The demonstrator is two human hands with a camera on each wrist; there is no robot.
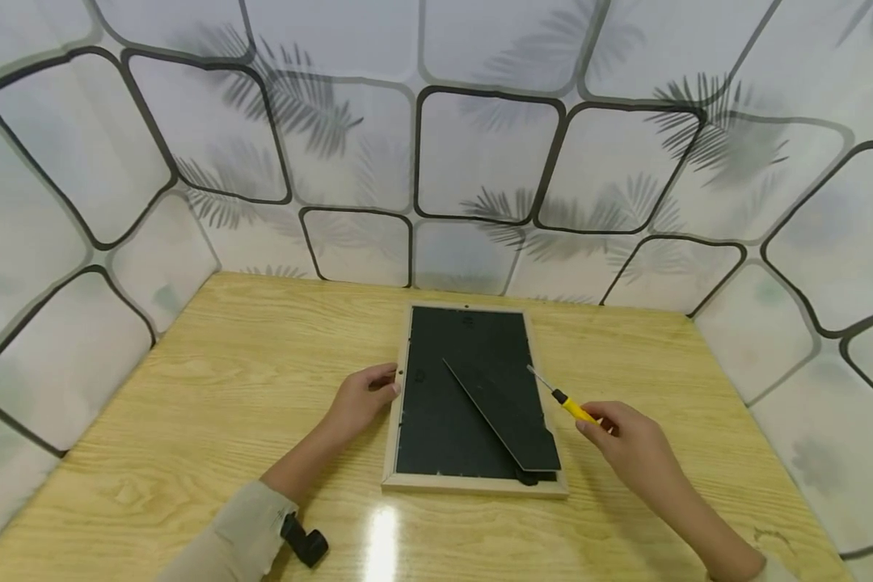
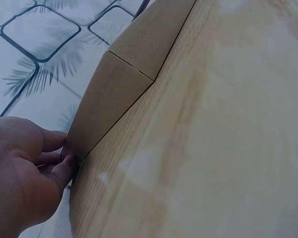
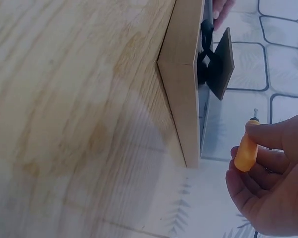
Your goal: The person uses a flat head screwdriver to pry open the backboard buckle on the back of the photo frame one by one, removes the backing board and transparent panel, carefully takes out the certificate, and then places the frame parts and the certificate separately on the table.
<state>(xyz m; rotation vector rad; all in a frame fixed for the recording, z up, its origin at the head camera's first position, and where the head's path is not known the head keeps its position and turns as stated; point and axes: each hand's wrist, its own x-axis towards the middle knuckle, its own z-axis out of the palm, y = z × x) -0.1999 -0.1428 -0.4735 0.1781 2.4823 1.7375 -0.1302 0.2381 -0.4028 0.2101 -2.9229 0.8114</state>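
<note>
A picture frame with a pale wood border lies face down, its black back panel showing. A black easel stand slants up from that back, hinged near the lower right; a black ribbon shows beside it in the right wrist view. My left hand grips the frame's left side, thumb and fingertips at the edge. In my right hand is a small screwdriver with a yellow handle, held between thumb and fingers. Its metal tip points up and left, over the frame's right border.
The frame rests on a wood-grain table. Patterned white curtain-like walls enclose the table at the back and both sides. A black strap device sits on the left sleeve.
</note>
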